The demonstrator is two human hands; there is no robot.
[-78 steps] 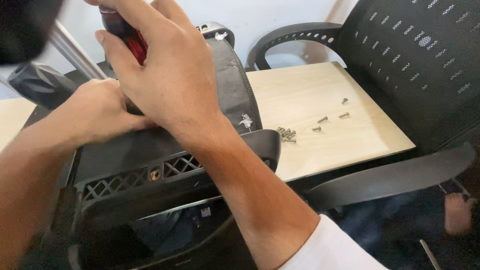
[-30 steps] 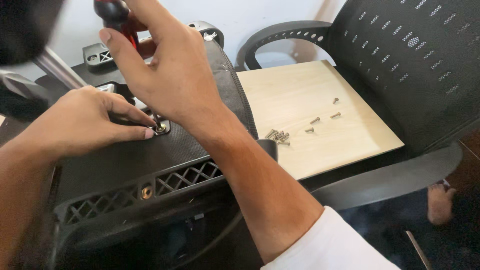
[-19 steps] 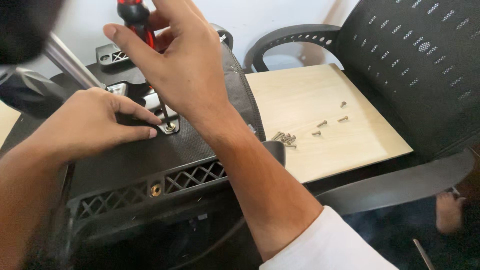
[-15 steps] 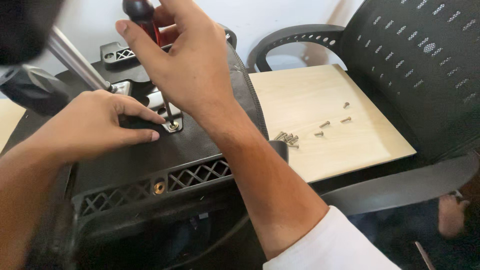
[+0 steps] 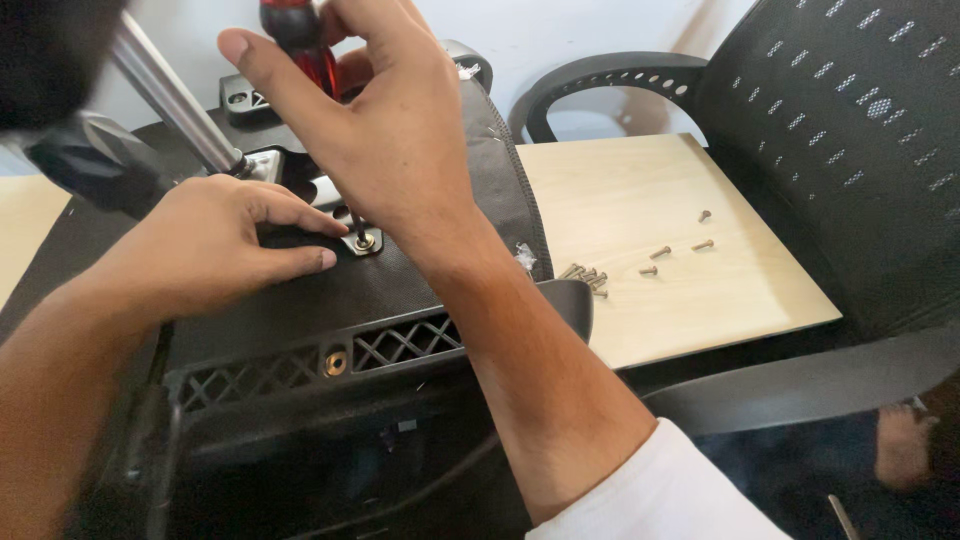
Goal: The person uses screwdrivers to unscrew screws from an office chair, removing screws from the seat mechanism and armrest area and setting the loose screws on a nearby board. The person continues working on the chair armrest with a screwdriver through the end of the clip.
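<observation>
We are gripping the red-handled screwdriver (image 5: 300, 45) with our right hand (image 5: 385, 130), fingers wrapped shut around the handle so the shaft is standing upright on the small silver screw (image 5: 364, 241) in the black upturned chair base (image 5: 300, 320). Our left hand (image 5: 215, 250) is lying flat and open just beside that screw, steadying the metal bracket. Spare screws (image 5: 585, 275) are waiting on the pale wooden board (image 5: 660, 300), within reach.

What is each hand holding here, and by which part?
The right hand holds a screwdriver by its red handle, tip on a screw. The left hand holds nothing; it presses flat on the black seat base.
</observation>
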